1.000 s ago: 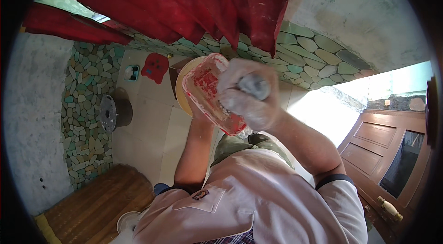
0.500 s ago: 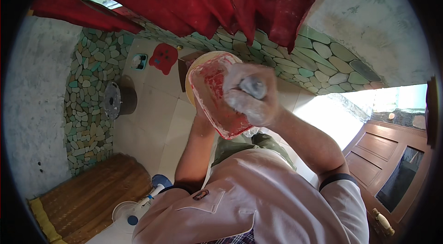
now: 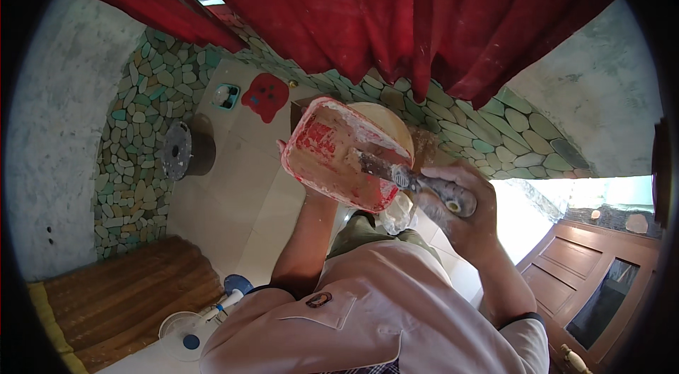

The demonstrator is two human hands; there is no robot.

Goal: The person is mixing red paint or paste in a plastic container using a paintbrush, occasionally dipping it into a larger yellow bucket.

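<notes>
Left hand [image 3: 283, 148] is gripping a paste-smeared red tray [image 3: 382, 198], fingers showing at its left edge, rest hidden. Right hand [image 3: 475, 225] is gripping a scraper [image 3: 400, 176], blade end extending over tray interior. Tray is hovering before torso; red curtain [image 3: 339, 13] is hanging beyond.

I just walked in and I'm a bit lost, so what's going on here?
A person holds a red tray smeared with pale paste. The left hand, mostly hidden, supports it from beneath. The right hand grips a scraper-like tool by its handle, the other end over the tray's inside. A dark round container stands on the floor to the left.
</notes>
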